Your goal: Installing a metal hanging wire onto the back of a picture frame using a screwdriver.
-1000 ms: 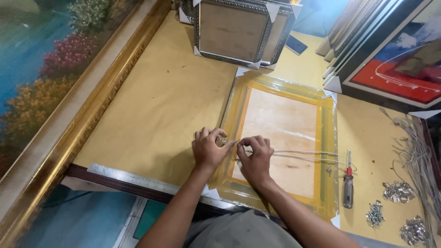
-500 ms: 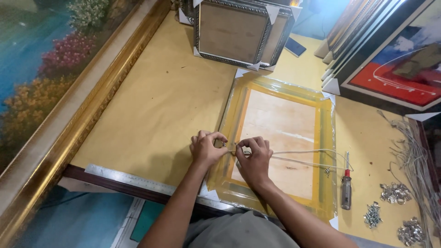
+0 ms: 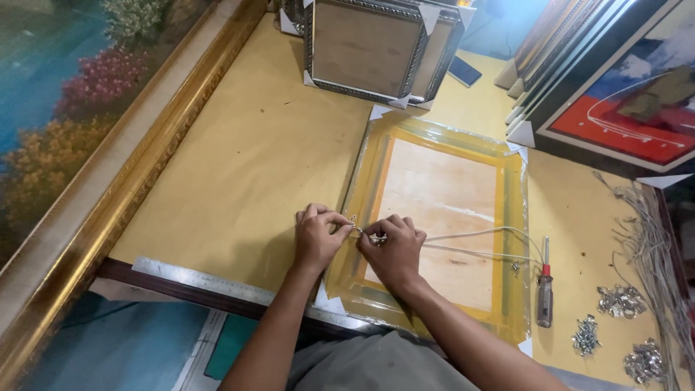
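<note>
On the yellow paper-covered surface (image 3: 239,174), a plastic-wrapped picture frame lying face down (image 3: 441,224) sits in front of the person, its left rail under both hands. The left hand (image 3: 316,237) and right hand (image 3: 391,250) each hold a narrow pinching grip on a thin pale hanging cord (image 3: 478,235), which loops across the frame's back towards a red-handled screwdriver (image 3: 545,289) just beside its right edge.

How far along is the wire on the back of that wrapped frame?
The wire already reaches the far-side hanger of the frame; whether it is fastened there is unclear. The left hand and right hand pinch its end at the near-side hanger. No finished knot shows there; the screwdriver lies unused.
</note>
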